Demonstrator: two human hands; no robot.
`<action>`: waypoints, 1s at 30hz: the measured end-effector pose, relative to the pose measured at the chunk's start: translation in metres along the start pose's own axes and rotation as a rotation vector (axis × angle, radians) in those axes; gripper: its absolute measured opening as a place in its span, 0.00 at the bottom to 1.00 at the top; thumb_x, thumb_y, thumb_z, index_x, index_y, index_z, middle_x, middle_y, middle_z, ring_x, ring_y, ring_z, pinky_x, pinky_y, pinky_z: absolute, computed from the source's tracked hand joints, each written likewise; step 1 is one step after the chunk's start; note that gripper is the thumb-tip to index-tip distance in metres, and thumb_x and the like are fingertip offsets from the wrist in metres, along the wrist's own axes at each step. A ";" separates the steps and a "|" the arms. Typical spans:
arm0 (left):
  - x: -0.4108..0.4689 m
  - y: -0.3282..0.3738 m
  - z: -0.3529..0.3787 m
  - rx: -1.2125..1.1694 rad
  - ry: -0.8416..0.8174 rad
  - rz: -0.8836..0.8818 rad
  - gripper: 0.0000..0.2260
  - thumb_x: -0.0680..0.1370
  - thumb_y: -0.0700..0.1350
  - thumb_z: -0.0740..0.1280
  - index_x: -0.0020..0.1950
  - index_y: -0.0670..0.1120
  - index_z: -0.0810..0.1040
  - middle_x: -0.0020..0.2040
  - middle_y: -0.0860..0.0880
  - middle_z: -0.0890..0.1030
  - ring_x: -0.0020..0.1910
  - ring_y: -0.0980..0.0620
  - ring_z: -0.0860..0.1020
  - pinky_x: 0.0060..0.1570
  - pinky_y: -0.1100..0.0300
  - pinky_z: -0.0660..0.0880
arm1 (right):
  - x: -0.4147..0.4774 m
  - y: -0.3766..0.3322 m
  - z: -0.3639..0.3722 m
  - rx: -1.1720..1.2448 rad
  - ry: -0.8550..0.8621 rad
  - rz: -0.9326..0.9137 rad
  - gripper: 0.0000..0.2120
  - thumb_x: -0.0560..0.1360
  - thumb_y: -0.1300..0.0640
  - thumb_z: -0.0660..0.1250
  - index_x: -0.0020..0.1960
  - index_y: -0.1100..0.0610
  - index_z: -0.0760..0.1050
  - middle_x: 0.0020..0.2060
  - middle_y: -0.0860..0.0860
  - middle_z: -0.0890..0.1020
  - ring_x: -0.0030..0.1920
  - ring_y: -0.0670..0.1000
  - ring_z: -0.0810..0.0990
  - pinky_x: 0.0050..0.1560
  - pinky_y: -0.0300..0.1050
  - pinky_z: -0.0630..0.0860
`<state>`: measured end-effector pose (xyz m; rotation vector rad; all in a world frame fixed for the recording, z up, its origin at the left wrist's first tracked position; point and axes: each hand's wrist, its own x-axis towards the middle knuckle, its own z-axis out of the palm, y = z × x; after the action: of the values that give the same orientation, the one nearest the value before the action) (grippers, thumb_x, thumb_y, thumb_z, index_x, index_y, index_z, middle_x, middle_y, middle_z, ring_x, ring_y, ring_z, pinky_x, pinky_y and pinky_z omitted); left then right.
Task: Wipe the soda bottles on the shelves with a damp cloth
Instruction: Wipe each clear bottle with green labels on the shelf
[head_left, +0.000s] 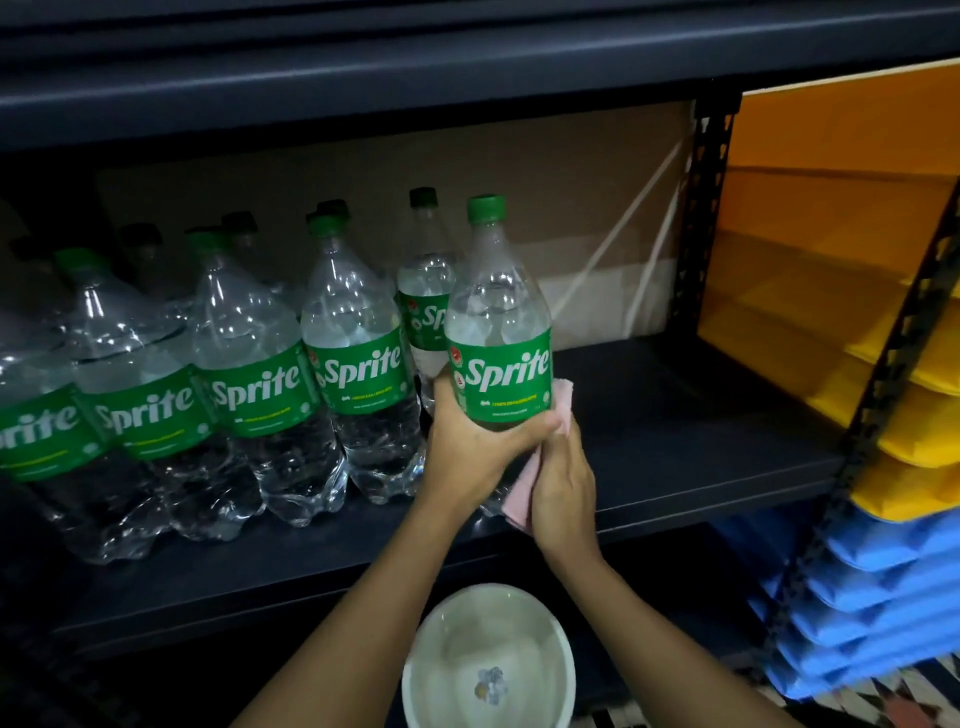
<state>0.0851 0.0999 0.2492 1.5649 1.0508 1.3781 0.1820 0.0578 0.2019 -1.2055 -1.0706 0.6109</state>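
Note:
A clear Sprite bottle (498, 332) with a green label and green cap stands upright at the right end of a row on the dark shelf (675, 415). My left hand (478, 452) grips its lower body from the front. My right hand (563, 493) holds a pink cloth (522, 499) against the bottle's lower right side; part of the cloth (563, 389) shows behind the label. Several more Sprite bottles (358, 364) stand in two rows to the left.
A white bowl (488, 660) with water sits below the shelf edge, between my forearms. A cardboard box (597, 249) fills the back of the shelf. Yellow trays (909, 415) and blue trays (883, 597) are stacked to the right, beyond the black perforated upright (701, 218).

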 end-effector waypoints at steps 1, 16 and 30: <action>-0.002 -0.005 0.002 0.029 0.031 -0.008 0.45 0.59 0.57 0.87 0.69 0.45 0.72 0.60 0.49 0.85 0.59 0.49 0.85 0.60 0.48 0.83 | 0.000 -0.002 -0.002 0.012 -0.002 0.031 0.24 0.83 0.36 0.46 0.77 0.33 0.63 0.70 0.37 0.75 0.68 0.39 0.74 0.69 0.42 0.69; -0.036 0.039 0.061 -0.538 -0.084 -0.482 0.43 0.67 0.72 0.76 0.67 0.39 0.82 0.63 0.36 0.84 0.60 0.37 0.85 0.66 0.40 0.79 | -0.039 -0.053 -0.097 -0.514 0.162 -0.673 0.21 0.81 0.47 0.60 0.69 0.51 0.80 0.66 0.49 0.81 0.67 0.51 0.77 0.66 0.51 0.73; -0.063 0.110 0.077 -0.733 -0.232 -0.601 0.34 0.80 0.68 0.63 0.65 0.39 0.84 0.54 0.37 0.86 0.46 0.41 0.87 0.46 0.49 0.85 | -0.049 -0.109 -0.118 -0.344 0.490 -0.791 0.18 0.80 0.50 0.61 0.59 0.59 0.84 0.52 0.54 0.82 0.53 0.54 0.77 0.54 0.49 0.73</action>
<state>0.1669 0.0002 0.3222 0.7542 0.6705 0.9625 0.2520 -0.0674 0.2897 -1.0224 -1.1311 -0.4754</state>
